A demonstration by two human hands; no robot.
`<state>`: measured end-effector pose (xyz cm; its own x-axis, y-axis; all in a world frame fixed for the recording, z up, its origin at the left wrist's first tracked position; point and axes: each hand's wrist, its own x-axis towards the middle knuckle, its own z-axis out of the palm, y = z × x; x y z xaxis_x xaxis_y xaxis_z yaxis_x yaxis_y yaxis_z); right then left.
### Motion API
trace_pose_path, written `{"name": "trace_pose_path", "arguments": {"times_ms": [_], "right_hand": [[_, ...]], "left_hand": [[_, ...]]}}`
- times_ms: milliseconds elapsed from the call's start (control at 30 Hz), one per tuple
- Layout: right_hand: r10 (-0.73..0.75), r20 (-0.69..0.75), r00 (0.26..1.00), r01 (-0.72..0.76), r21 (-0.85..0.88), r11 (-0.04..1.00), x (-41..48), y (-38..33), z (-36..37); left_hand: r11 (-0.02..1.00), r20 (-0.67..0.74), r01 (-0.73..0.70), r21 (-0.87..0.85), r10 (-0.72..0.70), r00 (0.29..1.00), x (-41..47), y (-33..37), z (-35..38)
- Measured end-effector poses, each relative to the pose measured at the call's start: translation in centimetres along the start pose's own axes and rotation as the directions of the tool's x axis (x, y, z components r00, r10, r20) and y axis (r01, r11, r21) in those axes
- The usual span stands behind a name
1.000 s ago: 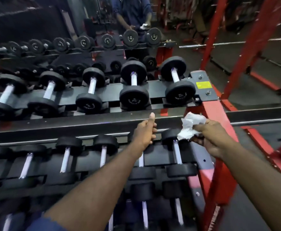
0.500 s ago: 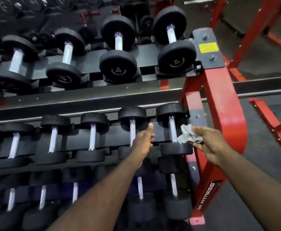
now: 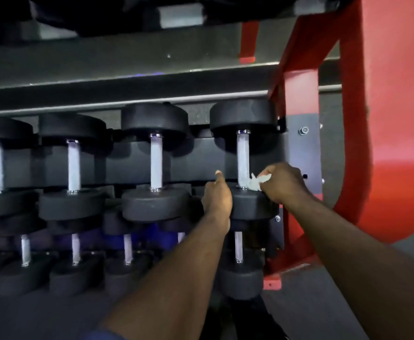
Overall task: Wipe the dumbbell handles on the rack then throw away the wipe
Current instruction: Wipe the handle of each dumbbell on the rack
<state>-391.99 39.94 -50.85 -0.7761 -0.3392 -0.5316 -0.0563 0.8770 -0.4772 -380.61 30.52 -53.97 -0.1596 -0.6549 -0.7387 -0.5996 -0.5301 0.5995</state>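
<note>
Both hands have closed in on the rack. Left hand, fingers curled and thumb up, sits beside the rightmost dumbbell; right hand pinches the wipe against its handle, low down.

Dim, soft motion blur throughout, wide-angle bowing at edges, murky lower shadows.
</note>
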Motion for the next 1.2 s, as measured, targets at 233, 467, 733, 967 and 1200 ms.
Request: {"name": "trace_pose_path", "arguments": {"times_ms": [233,467,733,967,1200], "right_hand": [[0.091,0.178,0.98,-0.089,-0.016,0.996,0.7,-1.3,0.5],[0.023,0.191,0.981,-0.005,-0.099,0.995,0.0,-1.5,-0.5],[0.016,0.246,0.969,0.037,-0.209,0.977,2.4,-2.6,0.5],[-0.037,0.214,0.976,0.078,-0.186,0.979,1.3,-0.9,-0.8],[-0.052,0.209,0.977,0.085,-0.156,0.984,2.3,-1.1,1.1]], "left_hand": [[0.999,-0.2,-0.026,0.03,0.032,0.979,0.4,-0.6,1.0],[0.997,-0.188,-0.041,0.062,0.052,0.981,-1.0,0.2,0.7],[0.995,-0.178,-0.069,0.073,0.081,0.981,-1.1,0.3,0.7],[0.992,-0.18,-0.077,0.095,0.093,0.979,-1.2,0.4,0.7],[0.995,-0.186,-0.075,0.07,0.087,0.979,-1.1,0.3,0.7]]}}
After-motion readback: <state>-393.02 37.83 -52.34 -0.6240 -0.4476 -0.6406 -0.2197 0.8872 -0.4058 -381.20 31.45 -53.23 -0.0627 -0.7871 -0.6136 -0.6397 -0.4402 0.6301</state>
